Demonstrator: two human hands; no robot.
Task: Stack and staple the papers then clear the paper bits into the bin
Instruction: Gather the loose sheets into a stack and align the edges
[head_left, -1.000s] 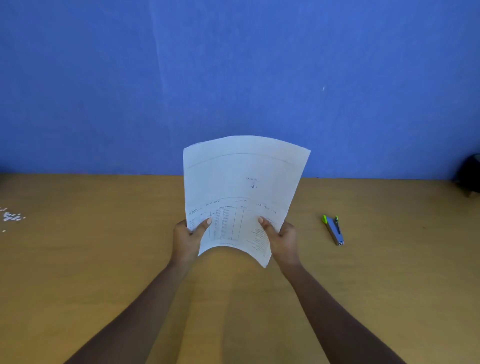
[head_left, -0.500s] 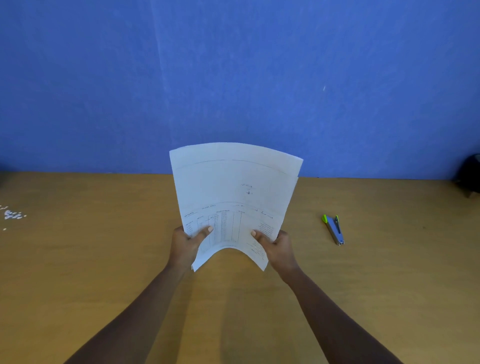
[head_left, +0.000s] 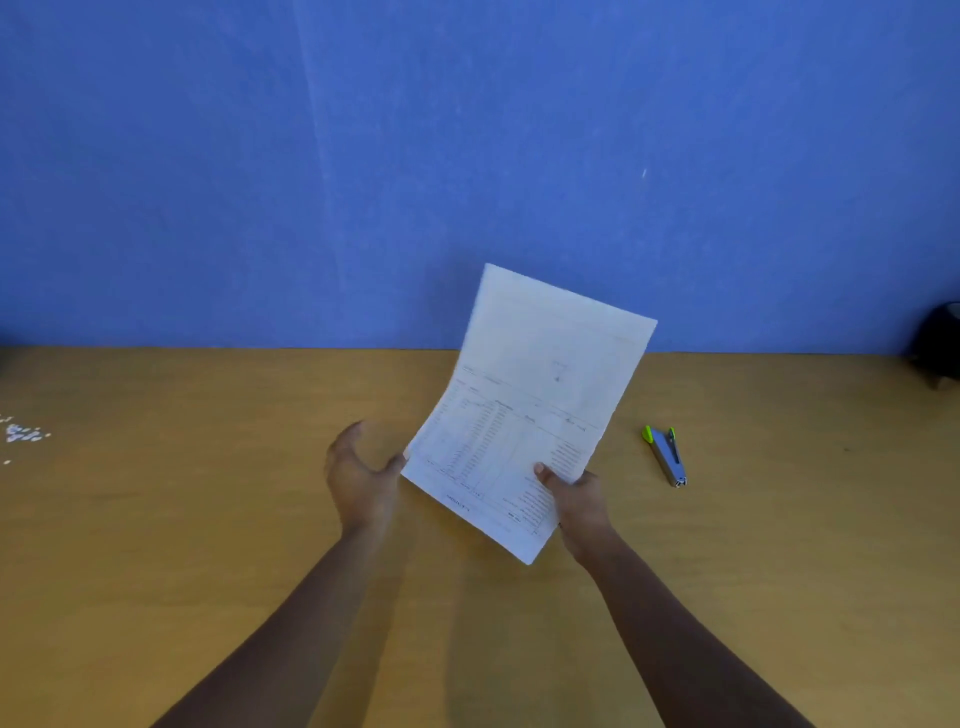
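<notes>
Right hand (head_left: 579, 499) pinches the printed papers (head_left: 545, 395), tilted above the counter (head_left: 208, 519) near the stapler (head_left: 667, 457), probably leaving the left hand (head_left: 361, 480) (fingers loosely curved, empty, blurred) free to square the edges.

Stapler (head_left: 667, 457) right, papers (head_left: 535, 405) centre (bits (head_left: 23, 434) left)

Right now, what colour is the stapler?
The stapler is grey with lime-green ends; head view.

A tan wooden table (head_left: 156, 545) runs back to a plain blue wall (head_left: 208, 182).
</notes>
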